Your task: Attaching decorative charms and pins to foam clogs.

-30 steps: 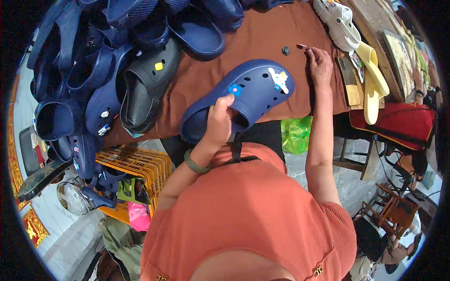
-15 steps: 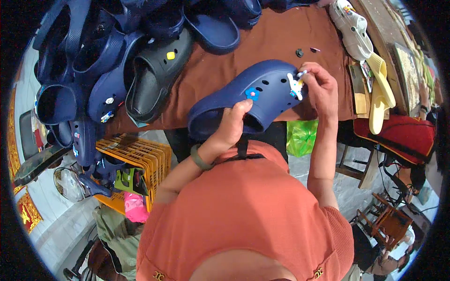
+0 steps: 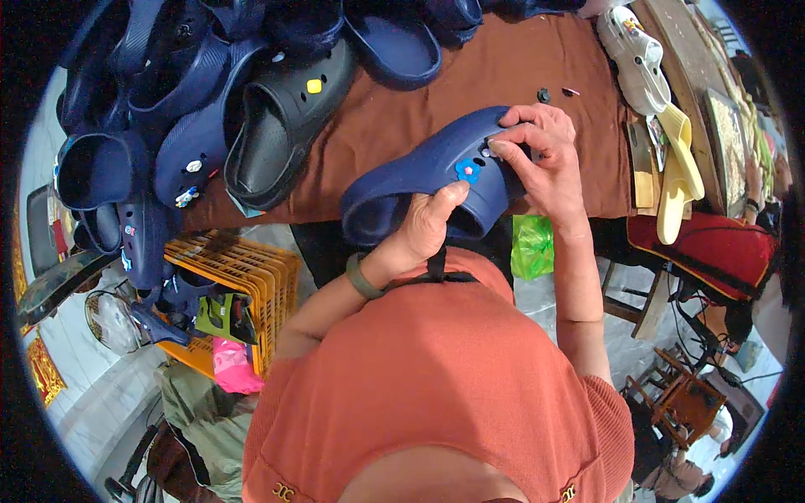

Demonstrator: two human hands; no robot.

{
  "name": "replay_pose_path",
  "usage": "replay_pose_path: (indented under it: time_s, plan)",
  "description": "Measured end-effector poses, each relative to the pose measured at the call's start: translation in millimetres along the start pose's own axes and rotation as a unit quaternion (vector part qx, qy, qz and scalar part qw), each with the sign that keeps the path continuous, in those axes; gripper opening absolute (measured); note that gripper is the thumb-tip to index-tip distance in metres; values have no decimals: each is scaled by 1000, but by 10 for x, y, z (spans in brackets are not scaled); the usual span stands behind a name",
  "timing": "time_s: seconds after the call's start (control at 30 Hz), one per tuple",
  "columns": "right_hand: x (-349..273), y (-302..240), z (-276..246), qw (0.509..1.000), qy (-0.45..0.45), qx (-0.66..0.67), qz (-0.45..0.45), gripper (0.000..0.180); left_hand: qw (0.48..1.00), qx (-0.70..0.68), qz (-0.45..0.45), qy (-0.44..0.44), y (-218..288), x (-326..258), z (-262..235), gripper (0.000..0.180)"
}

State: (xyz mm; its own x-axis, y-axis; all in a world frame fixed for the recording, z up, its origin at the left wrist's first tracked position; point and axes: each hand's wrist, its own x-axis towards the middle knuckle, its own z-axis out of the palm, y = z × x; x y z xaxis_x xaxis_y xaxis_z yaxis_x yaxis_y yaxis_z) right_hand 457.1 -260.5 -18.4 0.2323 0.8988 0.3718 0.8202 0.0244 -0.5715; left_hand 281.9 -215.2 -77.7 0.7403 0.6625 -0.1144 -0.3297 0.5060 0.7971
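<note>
I hold a navy blue foam clog (image 3: 419, 180) up in front of my chest, above the near edge of the brown-covered table (image 3: 503, 67). My left hand (image 3: 432, 222) grips its heel end from below, thumb on the upper. My right hand (image 3: 541, 155) wraps over the toe end, fingers pressing on the holes there. A small blue flower-shaped charm (image 3: 467, 170) sits on the clog's upper between my hands. Two small loose charms (image 3: 543, 95) lie on the cloth just beyond my right hand.
A heap of navy and black clogs (image 3: 210, 109) fills the table's left and back. A white clog (image 3: 637, 54) and a yellow one (image 3: 675, 172) lie at the right. An orange crate (image 3: 243, 277) stands under the table at left, a green bag (image 3: 532, 247) below, a red bag (image 3: 713, 251) at right.
My right hand came back from the loose charms on the cloth to the clog's toe. The clog was lifted off the table and turned; the white charm on its toe is hidden now.
</note>
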Motion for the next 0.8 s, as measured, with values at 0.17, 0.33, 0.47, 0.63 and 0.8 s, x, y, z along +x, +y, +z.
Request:
replay_pose_path:
  time_s: [0.17,0.33,0.47,0.63,0.8]
  plan:
    - [-4,-85,78,999,40,2,16,11,999,27,10,-14,-48,7,-99,31]
    - [-88,-142,150,979,96,-158,-90,12,825,421,373,-46,-219,66,-280,26]
    - [-165,-178,138,954,98,-248,-137,21,999,43,-1,-5,21,-6,-53,28]
    - [-198,-391,12,957,27,-269,-106,31,990,116,69,-30,41,3,-68,31]
    - [-228,-390,0,961,-17,-263,-82,37,999,37,-1,-18,20,3,-75,31]
